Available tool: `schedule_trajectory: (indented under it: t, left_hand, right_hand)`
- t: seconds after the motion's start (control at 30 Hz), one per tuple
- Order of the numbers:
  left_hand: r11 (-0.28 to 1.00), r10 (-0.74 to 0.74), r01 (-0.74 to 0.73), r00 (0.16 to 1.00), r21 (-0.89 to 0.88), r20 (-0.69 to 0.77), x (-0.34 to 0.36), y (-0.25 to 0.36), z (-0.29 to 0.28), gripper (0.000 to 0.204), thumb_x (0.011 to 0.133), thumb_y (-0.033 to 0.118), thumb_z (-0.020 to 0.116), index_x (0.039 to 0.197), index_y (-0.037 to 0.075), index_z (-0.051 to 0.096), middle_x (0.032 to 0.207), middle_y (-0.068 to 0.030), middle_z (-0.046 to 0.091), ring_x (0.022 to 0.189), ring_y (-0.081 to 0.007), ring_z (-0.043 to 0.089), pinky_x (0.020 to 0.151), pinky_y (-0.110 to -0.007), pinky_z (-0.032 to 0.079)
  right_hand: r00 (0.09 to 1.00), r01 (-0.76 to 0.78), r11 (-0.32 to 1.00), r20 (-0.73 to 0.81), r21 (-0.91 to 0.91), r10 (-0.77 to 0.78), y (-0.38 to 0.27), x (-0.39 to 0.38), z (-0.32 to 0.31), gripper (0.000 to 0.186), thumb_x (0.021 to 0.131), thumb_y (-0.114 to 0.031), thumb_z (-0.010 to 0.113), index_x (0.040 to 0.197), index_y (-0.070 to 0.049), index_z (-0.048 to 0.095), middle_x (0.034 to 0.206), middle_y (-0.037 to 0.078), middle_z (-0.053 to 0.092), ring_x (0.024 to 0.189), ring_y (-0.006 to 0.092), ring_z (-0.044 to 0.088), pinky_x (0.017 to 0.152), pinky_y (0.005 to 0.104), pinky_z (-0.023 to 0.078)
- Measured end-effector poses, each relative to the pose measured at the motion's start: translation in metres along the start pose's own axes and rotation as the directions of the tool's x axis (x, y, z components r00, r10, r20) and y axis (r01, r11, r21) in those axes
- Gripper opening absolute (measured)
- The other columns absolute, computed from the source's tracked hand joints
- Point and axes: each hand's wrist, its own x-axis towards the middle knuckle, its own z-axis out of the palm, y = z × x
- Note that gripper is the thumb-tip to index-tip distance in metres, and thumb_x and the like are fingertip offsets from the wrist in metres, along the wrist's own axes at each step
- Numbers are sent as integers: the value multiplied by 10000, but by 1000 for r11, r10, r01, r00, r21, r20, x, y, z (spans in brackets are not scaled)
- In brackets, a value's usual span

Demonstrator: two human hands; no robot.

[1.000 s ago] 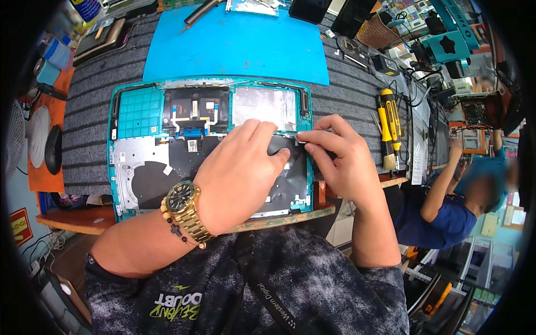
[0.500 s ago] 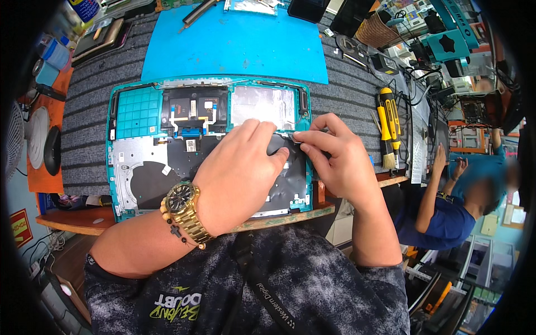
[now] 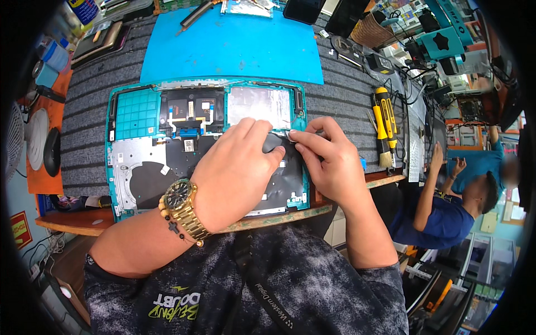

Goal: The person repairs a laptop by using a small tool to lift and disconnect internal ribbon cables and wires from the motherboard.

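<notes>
A teal laptop top case (image 3: 134, 114) lies inner side up in front of me, with metal plates, black film and ribbon cables showing. My left hand (image 3: 234, 162), wearing a gold watch (image 3: 187, 209), rests palm down over its middle. The left fingers bend onto the case below the silver sheet (image 3: 257, 105), and the thumb stands apart over the black film (image 3: 285, 177). At the case's right side, my right hand (image 3: 333, 159) pinches thumb and forefinger together on something small and pale by the silver sheet's lower right corner. What it is stays too small to make out.
A blue mat (image 3: 231, 47) lies beyond the case on the ribbed grey bench cover. Yellow-handled tools and a brush (image 3: 385, 159) lie right. A pen-like tool (image 3: 195, 17) rests at the mat's far edge. A co-worker (image 3: 441, 212) is at right.
The view has shifted slightly, so the case and tools appear a little further left. Both hands keep nearly the same places on the case, the right still pinching.
</notes>
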Motion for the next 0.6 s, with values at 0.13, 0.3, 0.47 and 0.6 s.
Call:
schedule_trajectory:
  t: [0.13,0.3,0.47,0.6]
  left_hand:
    - [999,-39,40,995,-12,93,-1,0,-3,272,965,69,851,1221,-6,902,1340,-226,719,1307,-402,696,1111,-494,610]
    - [998,-58,60,989,-10,137,0,0,-6,384,904,35,888,1286,0,903,1423,-259,731,1360,-424,699,1151,-497,611]
    - [998,-56,58,989,-12,138,0,1,-6,395,901,29,881,1294,-4,901,1425,-256,730,1357,-422,698,1156,-497,607]
    - [998,-52,54,991,-15,124,-1,1,-5,393,902,31,877,1293,-5,902,1425,-256,730,1355,-420,698,1155,-497,608]
  right_hand:
    - [998,10,1000,62,3,-10,2,4,-9,221,1011,-74,885,1228,-116,903,1130,124,763,975,381,820,830,490,661]
    - [995,10,1000,100,19,-12,2,8,-12,216,1016,-68,878,1226,-112,903,1116,124,754,972,390,816,830,493,657]
    - [995,13,1000,100,2,-13,-1,9,-13,217,1016,-42,870,1225,-87,905,1118,131,740,957,372,797,821,473,645]
    - [998,15,998,64,-66,-10,-4,7,-9,202,1018,-72,872,1216,-102,899,1120,135,748,979,412,815,829,510,660]
